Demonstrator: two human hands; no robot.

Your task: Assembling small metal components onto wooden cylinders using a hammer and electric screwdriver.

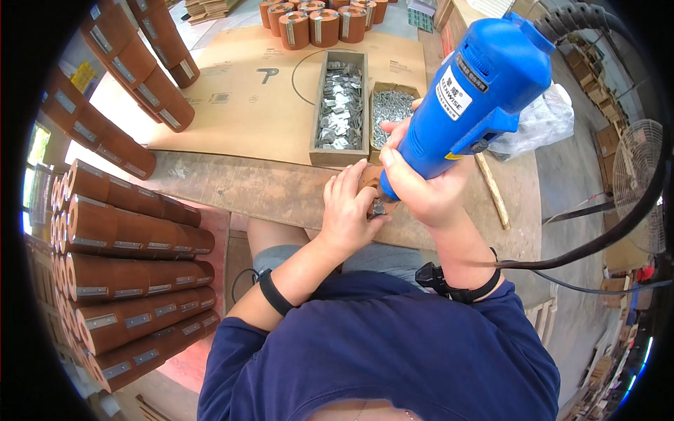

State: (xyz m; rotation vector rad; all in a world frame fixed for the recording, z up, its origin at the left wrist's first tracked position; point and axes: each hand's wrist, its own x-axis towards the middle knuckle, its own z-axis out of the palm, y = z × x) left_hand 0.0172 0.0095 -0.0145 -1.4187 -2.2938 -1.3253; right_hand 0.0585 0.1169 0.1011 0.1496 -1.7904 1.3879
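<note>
- Bench (232, 186) carries a cardboard sheet (239, 105); its far edge is cut off by the picture rim.
- Blue power tool (470, 98) stands tilted over the near edge of the bench; its tip is hidden between the hands.
- Right hand (421, 186) has all fingers wrapped tight around the tool body.
- Left hand (347, 210) is curled, pressing a small brown piece (368, 179), mostly covered, hard to make out.
- Two wooden trays (340, 105) of metal parts stand behind the hands.
</note>
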